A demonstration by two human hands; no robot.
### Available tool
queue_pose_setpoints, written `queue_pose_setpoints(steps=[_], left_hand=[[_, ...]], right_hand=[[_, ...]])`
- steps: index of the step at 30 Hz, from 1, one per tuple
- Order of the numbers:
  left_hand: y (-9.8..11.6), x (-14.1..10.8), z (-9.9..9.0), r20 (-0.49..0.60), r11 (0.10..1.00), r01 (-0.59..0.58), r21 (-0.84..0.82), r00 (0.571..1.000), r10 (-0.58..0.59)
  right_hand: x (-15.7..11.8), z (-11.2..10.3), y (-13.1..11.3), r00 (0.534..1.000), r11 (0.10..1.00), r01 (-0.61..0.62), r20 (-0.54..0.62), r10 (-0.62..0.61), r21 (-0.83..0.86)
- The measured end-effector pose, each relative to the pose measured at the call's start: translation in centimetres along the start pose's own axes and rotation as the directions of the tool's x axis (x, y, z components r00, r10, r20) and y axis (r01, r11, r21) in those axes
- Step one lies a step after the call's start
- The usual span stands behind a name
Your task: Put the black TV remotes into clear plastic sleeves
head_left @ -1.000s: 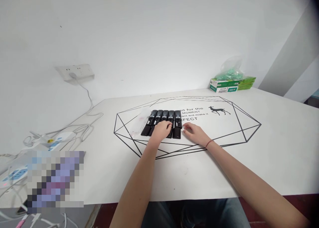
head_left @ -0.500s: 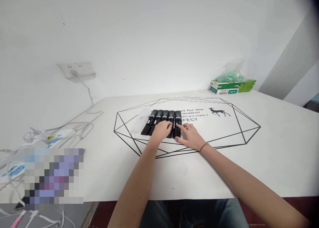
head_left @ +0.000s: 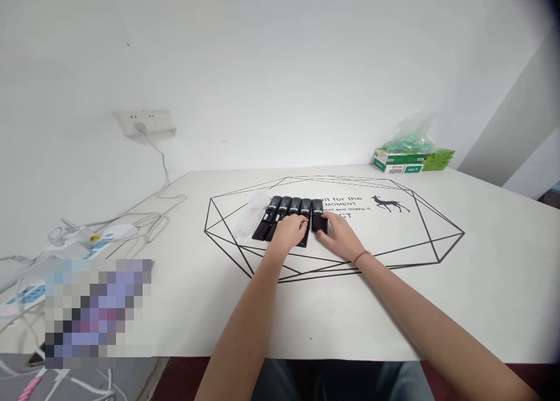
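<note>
Fingers of the right hand (head_left: 341, 236): thumb and forefinger apart, tips at the right side and near end of the rightmost black handset (head_left: 318, 215); whether they pinch it, cannot tell.

Rightmost handset: flat on the table (head_left: 371, 319), directly left of those fingertips; long axis running nearly straight away from the person; a narrow gap parts it from its neighbours. Nearer hand: the right.

Four other black handsets (head_left: 275, 204): side by side to its left, far ends leaning rightward; near ends reach closer to the person than that of the rightmost.

Left hand (head_left: 289, 234): palm down over the row's right-hand part, fingers bent and gathered together; grip hidden.

Right hand, pose: low at the table, reaching in from the right, forearm slanting; thin red band (head_left: 362, 255) at the wrist.

Clear plastic bag (head_left: 248, 219): flat, just left of the row.
</note>
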State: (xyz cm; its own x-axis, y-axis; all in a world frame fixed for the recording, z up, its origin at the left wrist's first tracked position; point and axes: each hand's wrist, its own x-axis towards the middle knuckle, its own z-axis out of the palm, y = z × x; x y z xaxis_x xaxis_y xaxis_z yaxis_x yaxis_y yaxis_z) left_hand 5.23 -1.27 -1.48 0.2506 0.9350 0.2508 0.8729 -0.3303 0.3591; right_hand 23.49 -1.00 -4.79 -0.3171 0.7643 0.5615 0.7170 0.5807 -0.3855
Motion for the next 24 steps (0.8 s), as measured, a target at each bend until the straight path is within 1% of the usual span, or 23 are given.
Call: queue_pose_setpoints(steps=[3,5,6,8,10,12,13,15,16,17,18,19,21,22,23,24], left_hand=[[0.3,-0.1,-0.3,0.009,1.000,0.010,0.007,1.000,-0.010],[0.4,-0.1,-0.3,0.015,1.000,0.018,0.013,1.000,-0.018],[0.4,-0.1,-0.3,0.016,1.000,0.020,0.016,1.000,-0.020],[0.4,-0.1,-0.3,0.018,1.000,0.020,0.022,1.000,-0.020],[0.3,0.0,-0.2,0.018,1.000,0.015,0.025,1.000,-0.015],[0.2,0.0,-0.1,0.014,1.000,0.007,0.025,1.000,-0.008],[0.2,0.0,0.0,0.009,1.000,0.002,0.023,1.000,-0.003],[0.2,0.0,0.0,0.000,1.000,-0.003,0.016,1.000,0.003],[0.2,0.0,0.0,-0.002,1.000,-0.004,0.008,1.000,0.004],[0.2,0.0,0.1,-0.004,1.000,-0.004,-0.004,1.000,0.004],[0.2,0.0,0.1,-0.010,1.000,-0.004,-0.021,1.000,0.004],[0.2,0.0,0.2,-0.024,0.999,-0.001,-0.047,1.000,0.000],[0.2,0.1,0.4,-0.069,0.989,0.032,-0.146,0.997,-0.042],[0.2,0.2,0.5,-0.082,0.972,0.062,-0.228,0.993,-0.083],[0.3,0.3,0.5,-0.072,0.938,0.093,-0.333,0.990,-0.124],[0.4,0.5,0.6,-0.040,0.885,0.113,-0.452,0.988,-0.146]], right_hand=[[0.9,1.3,0.6,0.997,1.000,-0.023,0.073,0.024,-0.018],[1.1,2.0,0.8,0.995,0.998,-0.059,0.082,0.062,-0.035],[1.2,2.4,0.8,0.993,0.994,-0.098,0.055,0.101,-0.049],[1.3,3.1,0.5,0.977,0.974,-0.213,-0.046,0.210,-0.074],[1.6,3.8,0.1,0.938,0.941,-0.330,-0.139,0.319,-0.071],[2.2,4.4,-0.4,0.895,0.903,-0.428,-0.152,0.420,-0.027],[2.5,4.6,-0.5,0.866,0.875,-0.483,-0.133,0.482,0.028],[3.2,4.7,-0.5,0.794,0.790,-0.585,-0.068,0.604,0.183],[3.5,4.5,-0.3,0.764,0.743,-0.616,-0.032,0.645,0.264],[3.7,4.3,-0.1,0.743,0.701,-0.630,-0.002,0.669,0.335],[3.8,3.9,0.2,0.736,0.671,-0.629,0.023,0.677,0.392],[3.8,3.4,0.5,0.739,0.653,-0.621,0.047,0.672,0.433],[3.4,2.2,0.8,0.760,0.625,-0.597,0.103,0.642,0.504],[3.2,1.6,0.8,0.775,0.611,-0.582,0.138,0.617,0.538],[2.9,1.0,0.6,0.794,0.592,-0.564,0.182,0.580,0.576],[2.6,0.4,0.2,0.814,0.561,-0.546,0.234,0.532,0.622]])
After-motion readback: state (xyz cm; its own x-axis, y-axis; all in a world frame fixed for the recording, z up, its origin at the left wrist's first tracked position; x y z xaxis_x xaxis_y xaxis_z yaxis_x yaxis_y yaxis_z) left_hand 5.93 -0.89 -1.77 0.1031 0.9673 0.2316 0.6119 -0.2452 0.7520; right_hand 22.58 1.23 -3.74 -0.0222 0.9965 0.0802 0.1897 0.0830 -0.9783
